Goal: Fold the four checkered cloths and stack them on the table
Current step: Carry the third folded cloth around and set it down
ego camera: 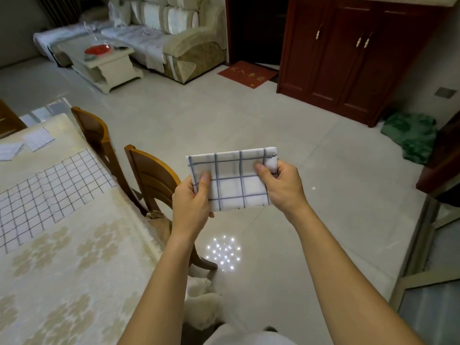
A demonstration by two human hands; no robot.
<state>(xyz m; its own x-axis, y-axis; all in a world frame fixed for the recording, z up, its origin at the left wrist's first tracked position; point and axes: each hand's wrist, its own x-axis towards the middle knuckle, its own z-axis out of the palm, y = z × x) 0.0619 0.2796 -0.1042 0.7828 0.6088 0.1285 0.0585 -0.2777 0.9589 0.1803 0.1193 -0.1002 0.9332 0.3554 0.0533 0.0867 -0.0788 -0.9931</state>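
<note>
A white checkered cloth with grey-blue lines, folded into a small rectangle, hangs in the air over the floor to the right of the table. My left hand pinches its left edge with the thumb on top. My right hand pinches its upper right corner. On the table to the left lies another checkered cloth, spread out flat with a few creases. Two small folded checkered cloths rest at the table's far end.
Two wooden chairs stand tucked against the table's right side. Beyond is tiled floor, a sofa, a coffee table, a red-brown cabinet and a green bundle on the floor at right.
</note>
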